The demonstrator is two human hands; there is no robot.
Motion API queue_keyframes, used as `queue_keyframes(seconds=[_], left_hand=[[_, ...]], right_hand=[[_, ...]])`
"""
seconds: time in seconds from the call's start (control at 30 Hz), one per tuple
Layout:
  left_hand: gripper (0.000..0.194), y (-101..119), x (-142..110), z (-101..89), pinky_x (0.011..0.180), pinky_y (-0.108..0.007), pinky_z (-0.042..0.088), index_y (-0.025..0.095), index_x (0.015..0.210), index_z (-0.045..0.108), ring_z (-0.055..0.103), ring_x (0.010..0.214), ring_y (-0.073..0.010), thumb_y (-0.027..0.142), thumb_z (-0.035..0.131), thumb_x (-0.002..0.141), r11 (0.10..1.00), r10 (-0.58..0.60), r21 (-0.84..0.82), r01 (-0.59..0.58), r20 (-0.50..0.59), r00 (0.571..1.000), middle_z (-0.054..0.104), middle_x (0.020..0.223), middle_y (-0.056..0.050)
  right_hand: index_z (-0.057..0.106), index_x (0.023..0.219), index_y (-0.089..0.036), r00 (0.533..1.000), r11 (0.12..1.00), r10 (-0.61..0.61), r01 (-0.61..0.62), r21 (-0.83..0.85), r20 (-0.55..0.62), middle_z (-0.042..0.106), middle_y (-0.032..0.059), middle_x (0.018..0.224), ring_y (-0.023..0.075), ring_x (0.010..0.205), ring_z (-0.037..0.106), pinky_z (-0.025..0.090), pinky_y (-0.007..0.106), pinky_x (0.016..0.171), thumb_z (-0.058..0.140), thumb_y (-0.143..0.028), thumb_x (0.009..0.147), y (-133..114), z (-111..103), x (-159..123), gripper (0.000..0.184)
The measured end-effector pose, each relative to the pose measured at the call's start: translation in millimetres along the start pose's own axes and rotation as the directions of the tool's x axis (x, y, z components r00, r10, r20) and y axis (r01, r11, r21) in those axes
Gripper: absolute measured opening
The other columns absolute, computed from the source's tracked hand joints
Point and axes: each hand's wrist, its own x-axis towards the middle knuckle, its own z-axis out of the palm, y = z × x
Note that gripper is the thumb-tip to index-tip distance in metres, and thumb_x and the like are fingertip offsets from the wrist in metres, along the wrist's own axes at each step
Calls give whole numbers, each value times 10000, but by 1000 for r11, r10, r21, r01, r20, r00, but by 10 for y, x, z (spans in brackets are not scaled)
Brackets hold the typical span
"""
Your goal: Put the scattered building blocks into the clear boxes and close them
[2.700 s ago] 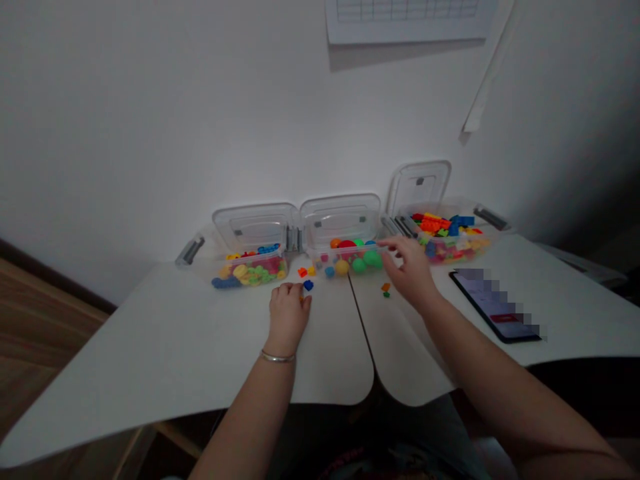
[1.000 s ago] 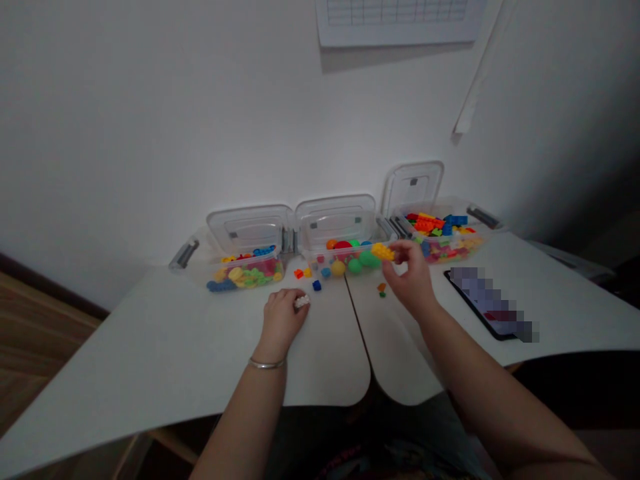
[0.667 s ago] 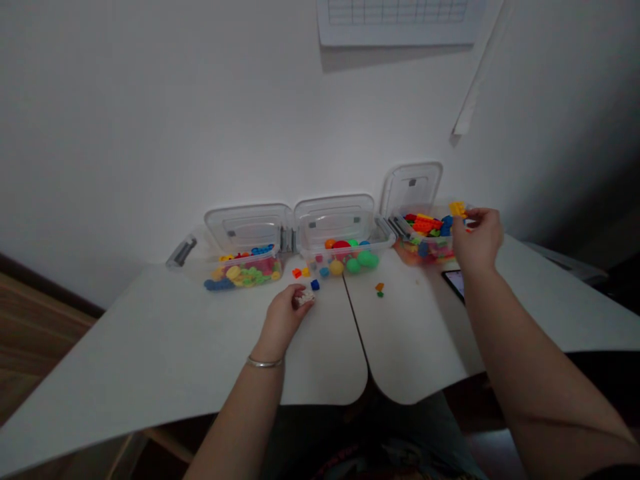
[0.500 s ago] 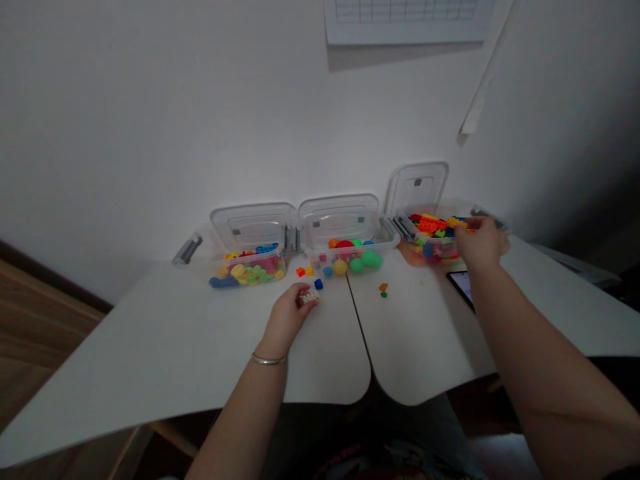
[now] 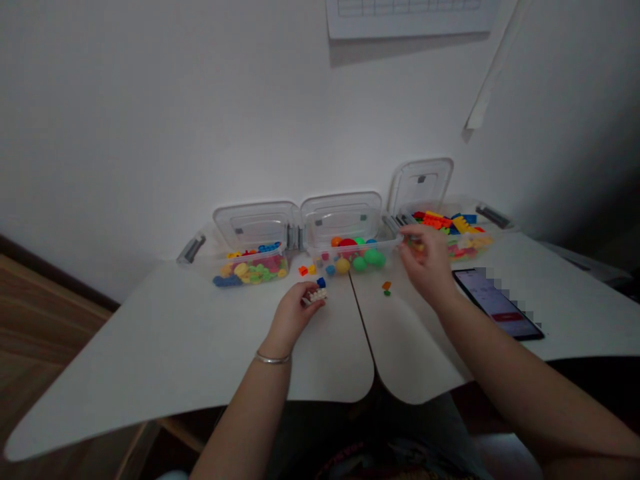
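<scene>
My left hand [image 5: 291,315] grips a small white toy brick [image 5: 316,296] between fingers and thumb. A small blue brick [image 5: 321,283] lies on the table just beyond those fingertips. My right hand [image 5: 426,264] hovers at the near left corner of a clear plastic bin of toy bricks [image 5: 470,235], fingers bunched; anything between them is hidden. Below that hand are a small orange brick and a green one [image 5: 387,288]. Two small orange and yellow bricks [image 5: 306,270] lie in front of a clear bin of coloured balls [image 5: 350,252].
A third clear bin holding yellow and green discs [image 5: 250,255] stands at the left, all lids open against the wall. A phone [image 5: 495,303] lies on the white two-part table [image 5: 200,353] at the right, and a seam runs between the halves.
My right hand has come back left and nearer from over the brick bin, and the yellow brick it carried is no longer visible in it. My left hand has shifted slightly right, still gripping the white brick.
</scene>
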Motion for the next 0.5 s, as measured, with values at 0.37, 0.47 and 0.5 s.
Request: queue_keyframes(seconds=[0.37,0.47,0.5], left_hand=[[326,-27,-26,22,770,-307,537,186,1079,622,654,860,-183,210,699,763,998,59,13,-60,115,992,688,997,-53],[346,-12,-10,26,780,-310,536,184,1094,626,659,858,-185,199,712,760,995,70,59,-80,159,985,698,1011,-59],[345,-3,-5,24,792,-315,534,186,1093,631,660,866,-189,201,718,760,992,82,81,-97,173,982,701,1008,-58]], right_hand=[[658,1079,-185,775,941,-37,-186,283,631,694,89,1076,210,1020,618,472,380,925,660,-206,820,-601,834,-771,260],[673,1063,-178,754,937,-15,-219,273,657,701,87,1025,201,969,626,477,363,885,666,-205,822,-558,856,-804,243],[678,1054,-176,747,938,-18,-218,271,665,701,85,1008,199,952,626,476,359,873,667,-203,820,-545,856,-811,236]])
